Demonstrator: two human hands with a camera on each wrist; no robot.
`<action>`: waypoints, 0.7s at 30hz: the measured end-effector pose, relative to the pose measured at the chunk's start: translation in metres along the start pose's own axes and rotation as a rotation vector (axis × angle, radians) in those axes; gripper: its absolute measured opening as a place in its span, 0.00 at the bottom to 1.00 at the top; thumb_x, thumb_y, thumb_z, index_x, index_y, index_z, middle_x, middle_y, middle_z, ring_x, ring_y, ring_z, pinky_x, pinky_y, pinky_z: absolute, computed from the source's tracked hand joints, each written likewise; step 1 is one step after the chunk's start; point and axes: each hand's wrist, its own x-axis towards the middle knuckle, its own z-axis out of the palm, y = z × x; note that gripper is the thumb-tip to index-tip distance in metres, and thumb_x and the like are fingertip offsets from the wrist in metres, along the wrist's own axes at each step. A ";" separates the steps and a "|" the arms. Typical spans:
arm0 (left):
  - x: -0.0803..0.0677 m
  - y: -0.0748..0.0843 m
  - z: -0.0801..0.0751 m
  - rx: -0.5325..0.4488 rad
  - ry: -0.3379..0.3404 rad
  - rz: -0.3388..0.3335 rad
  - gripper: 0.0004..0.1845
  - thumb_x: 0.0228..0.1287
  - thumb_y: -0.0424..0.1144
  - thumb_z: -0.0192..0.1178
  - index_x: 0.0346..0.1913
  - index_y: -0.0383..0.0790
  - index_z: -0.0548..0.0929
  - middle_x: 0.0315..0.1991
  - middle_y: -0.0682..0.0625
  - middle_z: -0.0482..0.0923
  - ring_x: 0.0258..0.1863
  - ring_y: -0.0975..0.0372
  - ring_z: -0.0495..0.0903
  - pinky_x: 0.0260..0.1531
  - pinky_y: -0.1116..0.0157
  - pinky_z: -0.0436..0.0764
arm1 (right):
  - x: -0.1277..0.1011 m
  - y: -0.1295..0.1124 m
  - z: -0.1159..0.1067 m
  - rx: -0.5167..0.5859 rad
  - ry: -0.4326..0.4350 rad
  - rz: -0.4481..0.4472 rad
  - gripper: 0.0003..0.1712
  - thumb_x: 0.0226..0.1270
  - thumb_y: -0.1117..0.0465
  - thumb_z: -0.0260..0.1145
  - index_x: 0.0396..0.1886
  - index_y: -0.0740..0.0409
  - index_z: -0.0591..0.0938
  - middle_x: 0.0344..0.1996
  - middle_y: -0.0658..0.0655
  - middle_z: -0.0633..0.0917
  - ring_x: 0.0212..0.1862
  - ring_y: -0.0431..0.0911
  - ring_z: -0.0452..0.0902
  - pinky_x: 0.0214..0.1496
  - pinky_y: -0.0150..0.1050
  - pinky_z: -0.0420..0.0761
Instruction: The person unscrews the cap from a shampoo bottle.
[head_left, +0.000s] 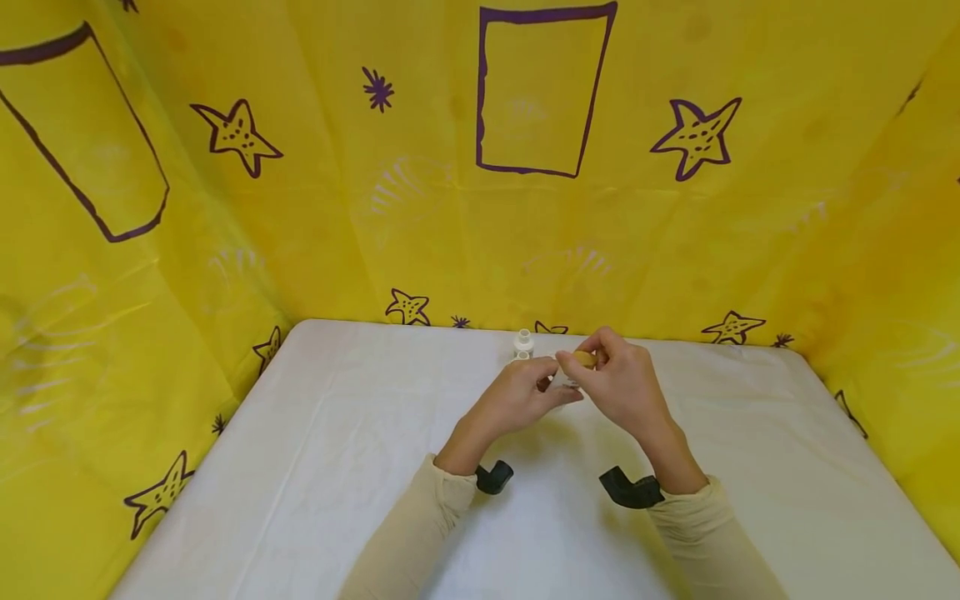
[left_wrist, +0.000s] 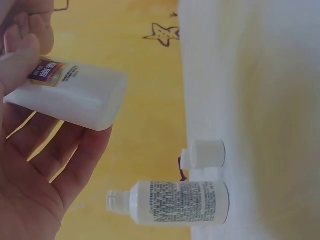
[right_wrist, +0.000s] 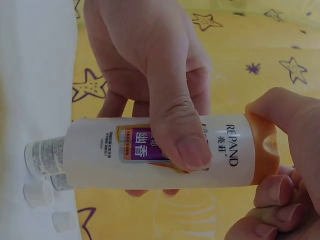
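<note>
My left hand (head_left: 517, 392) grips the white body of a shampoo bottle (right_wrist: 100, 152), its thumb across the purple label. The bottle has an orange-gold cap (right_wrist: 265, 150), which the fingers of my right hand (head_left: 628, 385) pinch. Cap and bottle are together, and the bottle is held above the table. Just beyond the left hand, a white bottle (left_wrist: 175, 202) with printed text and a bare neck stands on the table. A second printed bottle shows partly behind the shampoo bottle in the right wrist view.
Small white caps (right_wrist: 39, 193) lie near the standing bottles. The white-covered table (head_left: 360, 467) meets a yellow curtain (head_left: 450, 217) with starfish drawings at its back and sides. Black wrist mounts (head_left: 632, 489) stick out inward from both sleeves.
</note>
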 end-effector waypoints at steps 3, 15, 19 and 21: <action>-0.002 0.000 -0.002 0.010 -0.011 0.019 0.15 0.68 0.58 0.63 0.46 0.53 0.81 0.23 0.58 0.65 0.25 0.66 0.67 0.26 0.72 0.64 | -0.002 0.000 0.001 0.006 -0.006 0.001 0.13 0.66 0.52 0.72 0.34 0.57 0.82 0.16 0.53 0.71 0.17 0.39 0.63 0.21 0.34 0.65; 0.000 -0.004 -0.004 0.007 -0.082 0.104 0.11 0.67 0.52 0.67 0.41 0.50 0.83 0.21 0.57 0.61 0.22 0.67 0.64 0.26 0.73 0.62 | -0.008 0.006 0.001 0.035 -0.069 -0.057 0.07 0.65 0.60 0.71 0.35 0.56 0.81 0.17 0.51 0.71 0.19 0.38 0.63 0.22 0.33 0.64; 0.000 -0.007 -0.006 -0.015 -0.105 0.100 0.10 0.67 0.52 0.67 0.41 0.52 0.84 0.22 0.57 0.63 0.22 0.67 0.64 0.26 0.73 0.63 | -0.006 0.011 0.001 0.058 -0.089 -0.140 0.06 0.63 0.64 0.71 0.37 0.54 0.81 0.17 0.49 0.70 0.19 0.38 0.62 0.22 0.32 0.65; 0.000 -0.008 -0.008 -0.030 -0.120 0.084 0.11 0.67 0.52 0.67 0.36 0.50 0.81 0.21 0.57 0.62 0.21 0.67 0.63 0.25 0.72 0.62 | -0.005 0.012 0.001 0.071 -0.097 -0.181 0.08 0.62 0.65 0.71 0.38 0.54 0.80 0.17 0.48 0.70 0.20 0.38 0.63 0.23 0.32 0.66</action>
